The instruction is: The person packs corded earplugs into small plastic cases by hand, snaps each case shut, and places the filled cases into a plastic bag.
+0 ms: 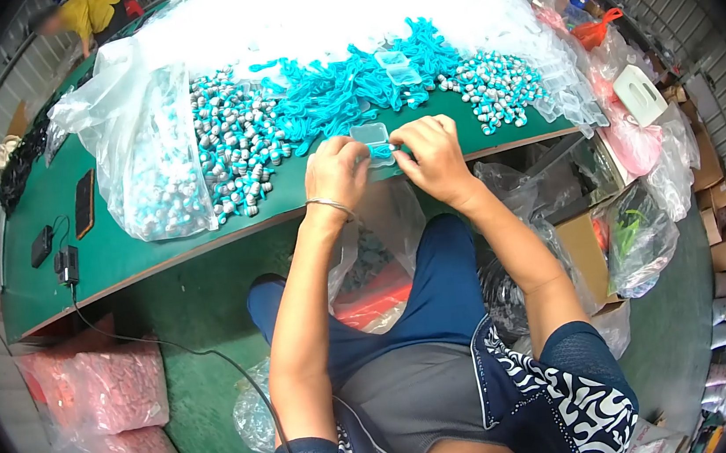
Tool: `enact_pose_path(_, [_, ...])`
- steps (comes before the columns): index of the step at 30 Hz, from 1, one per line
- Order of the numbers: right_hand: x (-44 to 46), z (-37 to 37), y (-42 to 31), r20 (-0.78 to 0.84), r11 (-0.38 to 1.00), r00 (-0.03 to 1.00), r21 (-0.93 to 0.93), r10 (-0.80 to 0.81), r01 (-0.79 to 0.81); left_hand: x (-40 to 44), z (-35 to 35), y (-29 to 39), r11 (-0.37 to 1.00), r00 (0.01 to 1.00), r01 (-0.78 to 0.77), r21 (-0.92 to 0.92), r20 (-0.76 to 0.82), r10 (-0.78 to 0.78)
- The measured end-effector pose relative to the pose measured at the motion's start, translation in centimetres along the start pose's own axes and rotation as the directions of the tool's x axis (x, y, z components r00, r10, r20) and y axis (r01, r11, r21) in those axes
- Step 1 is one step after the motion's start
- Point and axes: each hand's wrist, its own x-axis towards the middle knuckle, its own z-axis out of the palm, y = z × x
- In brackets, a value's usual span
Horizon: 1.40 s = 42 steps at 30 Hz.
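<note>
At the table's front edge, a small clear plastic box (368, 133) stands open between my hands, with a turquoise cord piece (381, 150) at its front part. My left hand (338, 174) is closed at the box's left side; what its fingers hold, if anything, is hidden. The fingertips of my right hand (429, 156) pinch the right end of the cord piece. Behind the box lies a heap of turquoise cords (323, 98), with a few clear boxes (398, 68) on it. Small grey-and-turquoise pieces (234, 134) are piled to the left, and similar pieces (497, 88) to the right.
A plastic bag of pieces (147, 152) sits on the green table (132, 258). A phone (85, 203) and a cabled black device (66, 265) lie at the left. White plastic covers the back. A person in yellow (91, 14) is at the far left. Pink bags (115, 390) stand on the floor.
</note>
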Motion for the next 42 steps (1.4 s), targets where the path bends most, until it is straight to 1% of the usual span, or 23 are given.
enact_pose_path(2, [0.1, 0.9, -0.3, 0.005, 1.000, 1.000, 0.001, -0.019, 0.019, 0.0, 0.0, -0.1, 0.999, 0.998, 0.037, 0.006, 0.055, -0.038])
enact_pose_path(3, [0.1, 1.2, -0.4, 0.010, 0.999, 0.999, -0.003, -0.038, 0.038, 0.0, -0.1, -0.1, 0.999, 0.998, 0.041, 0.008, 0.056, -0.041])
enact_pose_path(8, [0.1, 1.2, -0.1, 0.097, 0.999, 0.994, -0.006, -0.046, 0.047, 0.3, 0.1, 0.2, 0.994, 0.989, 0.097, 0.046, 0.108, -0.101])
enact_pose_path(9, [0.2, 1.1, -0.1, 0.140, 0.999, 0.989, 0.032, -0.044, 0.040, 0.4, 0.0, 0.3, 0.994, 0.989, 0.098, 0.044, 0.107, -0.102])
enact_pose_path(10, [0.2, 0.9, -0.1, 0.183, 0.997, 0.982, 0.069, -0.045, 0.033, 0.5, -0.1, 0.5, 0.988, 0.982, 0.128, 0.091, 0.128, -0.139])
enact_pose_path(11, [0.2, 0.9, -0.1, 0.184, 0.997, 0.982, 0.069, -0.047, 0.035, 0.5, -0.2, 0.7, 0.978, 0.973, 0.159, 0.138, 0.147, -0.178])
enact_pose_path(13, [0.3, 0.9, -0.1, 0.205, 0.977, 0.971, 0.148, 0.120, -0.152, 0.4, -0.2, 0.5, 0.977, 0.970, 0.169, 0.130, 0.153, -0.188])
enact_pose_path(14, [0.3, 1.0, -0.1, 0.207, 0.977, 0.971, 0.150, 0.118, -0.151, 0.3, -0.2, 0.4, 0.976, 0.967, 0.178, 0.122, 0.163, -0.196])
enact_pose_path(17, [0.2, 1.1, -0.1, 0.178, 0.984, 0.978, 0.120, 0.108, -0.131, 0.2, -0.2, 0.4, 0.974, 0.966, 0.207, 0.087, 0.139, -0.218])
enact_pose_path(18, [0.2, 0.9, -0.2, 0.165, 0.991, 0.982, 0.084, 0.089, -0.104, 0.2, -0.2, 0.5, 0.974, 0.966, 0.208, 0.087, 0.139, -0.219])
enact_pose_path(20, [0.2, 0.7, -0.5, 0.155, 0.996, 0.986, 0.047, 0.068, -0.076, 0.0, -0.4, 0.6, 0.979, 0.969, 0.204, 0.022, 0.136, -0.205])
enact_pose_path(22, [0.2, 0.7, -0.7, 0.125, 0.998, 0.991, -0.006, 0.057, -0.057, -0.1, -0.2, 0.5, 0.983, 0.971, 0.179, 0.040, 0.154, -0.183])
enact_pose_path(23, [0.3, 0.7, -0.9, 0.126, 0.998, 0.990, -0.005, 0.057, -0.057, -0.1, -0.2, 0.3, 0.986, 0.971, 0.154, 0.059, 0.173, -0.162])
enact_pose_path(25, [0.4, 0.8, -1.1, 0.085, 0.997, 0.993, -0.024, 0.076, -0.075, -0.2, -0.2, 0.3, 0.987, 0.972, 0.154, 0.053, 0.174, -0.161])
enact_pose_path(29, [-0.1, 1.2, -0.3, 0.129, 0.997, 0.989, -0.047, 0.070, -0.065, -0.2, -0.2, 0.3, 0.988, 0.974, 0.143, 0.055, 0.171, -0.150])
enact_pose_path(32, [-0.2, 1.2, -0.5, 0.104, 0.997, 0.993, -0.044, 0.061, -0.056, -0.3, -0.1, 0.4, 0.988, 0.977, 0.140, 0.060, 0.155, -0.147])
enact_pose_path(35, [-0.6, 1.3, -0.8, 0.067, 0.996, 0.998, -0.085, 0.016, -0.011, -0.4, -0.3, 0.4, 0.989, 0.979, 0.119, 0.084, 0.158, -0.131])
enact_pose_path(37, [-1.4, 2.0, -0.1, 0.007, 0.992, 0.995, 0.084, 0.096, -0.097, -0.4, -0.2, 0.2, 0.991, 0.981, 0.112, 0.079, 0.153, -0.123])
enact_pose_path(38, [-1.3, 1.9, -0.2, 0.010, 0.992, 0.995, 0.085, 0.095, -0.096, -0.5, -0.1, 0.2, 0.992, 0.982, 0.105, 0.074, 0.151, -0.115])
enact_pose_path(40, [-1.3, 1.7, -0.3, -0.034, 0.976, 0.984, 0.134, 0.178, -0.172, -0.6, -0.1, 0.3, 0.993, 0.985, 0.099, 0.065, 0.134, -0.107])
enact_pose_path(42, [-1.7, 2.0, 0.1, -0.022, 0.983, 0.988, 0.110, 0.154, -0.150, -0.5, 0.0, 0.3, 0.995, 0.989, 0.085, 0.056, 0.116, -0.091])
